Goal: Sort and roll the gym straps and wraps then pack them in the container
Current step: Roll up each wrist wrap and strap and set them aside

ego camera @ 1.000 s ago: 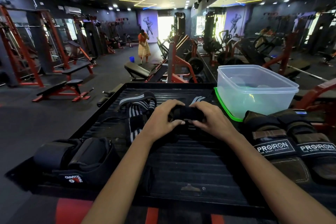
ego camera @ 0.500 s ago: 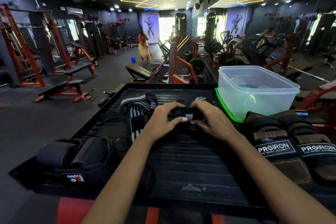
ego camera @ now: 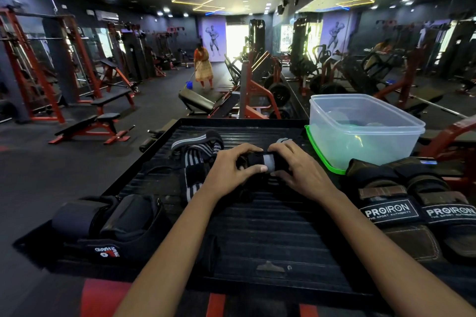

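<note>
Both hands — left hand, right hand — are curling their fingers around a half-rolled black wrap on the surface. Loosening either grip risks the roll unwinding, its loose tail trailing below the fingers.

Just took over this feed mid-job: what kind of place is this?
A gym, almost certainly: red-framed weight racks and benches line the floor, plate-loaded machines stand ahead, and a bodybuilder poster hangs on the far wall.
</note>
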